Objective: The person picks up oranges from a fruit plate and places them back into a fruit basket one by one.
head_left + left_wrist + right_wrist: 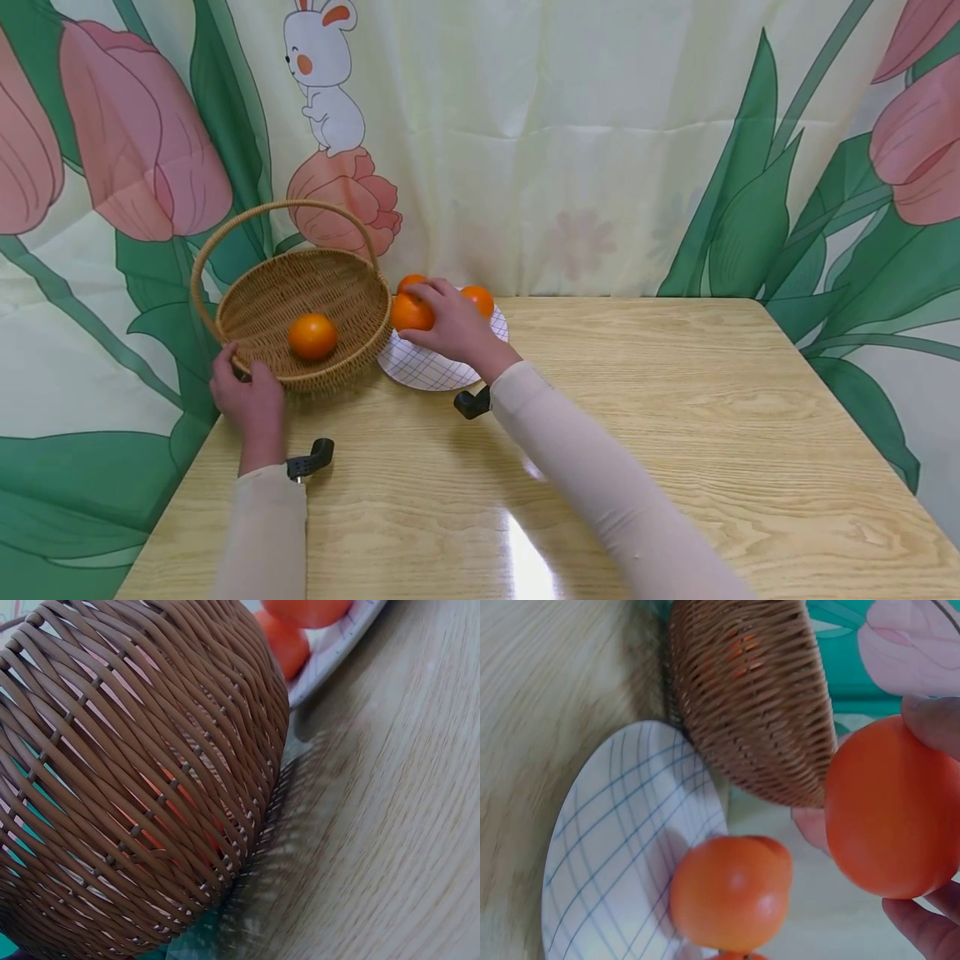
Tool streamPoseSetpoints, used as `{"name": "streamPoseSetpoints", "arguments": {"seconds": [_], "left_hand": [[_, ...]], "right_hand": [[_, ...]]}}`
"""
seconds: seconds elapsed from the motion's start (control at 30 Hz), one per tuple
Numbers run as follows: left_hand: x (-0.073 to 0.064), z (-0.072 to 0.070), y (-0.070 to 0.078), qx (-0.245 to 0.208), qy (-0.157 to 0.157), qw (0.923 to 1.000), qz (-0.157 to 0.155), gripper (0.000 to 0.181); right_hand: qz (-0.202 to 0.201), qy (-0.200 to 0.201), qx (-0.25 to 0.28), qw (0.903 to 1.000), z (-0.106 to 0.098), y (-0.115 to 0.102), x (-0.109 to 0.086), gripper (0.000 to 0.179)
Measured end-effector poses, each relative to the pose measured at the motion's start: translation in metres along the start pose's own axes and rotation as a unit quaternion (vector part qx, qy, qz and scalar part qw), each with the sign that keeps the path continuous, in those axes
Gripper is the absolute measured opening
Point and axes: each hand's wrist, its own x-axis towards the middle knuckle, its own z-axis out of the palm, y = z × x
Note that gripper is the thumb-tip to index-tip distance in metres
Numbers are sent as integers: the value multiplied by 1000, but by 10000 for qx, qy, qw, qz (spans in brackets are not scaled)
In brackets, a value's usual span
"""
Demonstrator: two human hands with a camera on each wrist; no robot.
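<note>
My left hand [247, 392] grips the near left rim of a brown wicker basket [307, 275] with a tall arched handle. The basket tilts toward me, and a single orange [312, 337] lies inside; in the left wrist view its colour shows through the weave. Just right of the basket, my right hand [453, 325] holds another orange [896, 810] between thumb and fingers, above a white plate [427, 371] with blue grid lines. More oranges rest on that plate, one [477, 301] at its right side and one [412, 282] farther back, partly hidden by the held fruit.
Everything stands on a light wooden table [675, 417]. A curtain [600, 167] printed with tulips and a rabbit hangs along its back edge and left side. Each wrist carries a small black camera mount, one [311, 458] left and one [472, 404] right.
</note>
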Motion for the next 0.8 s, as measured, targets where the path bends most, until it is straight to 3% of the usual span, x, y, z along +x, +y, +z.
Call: {"name": "streamPoseSetpoints", "arguments": {"seconds": [0.4,0.8], "left_hand": [[-2,1,-1,168,267,9994,130,43],[-3,0,0,91,184,9997,91,42]], "right_hand": [[-162,85,36,9998,10,-15,13,65],[-168,-14,84,9998,16,-33,26,66]]}}
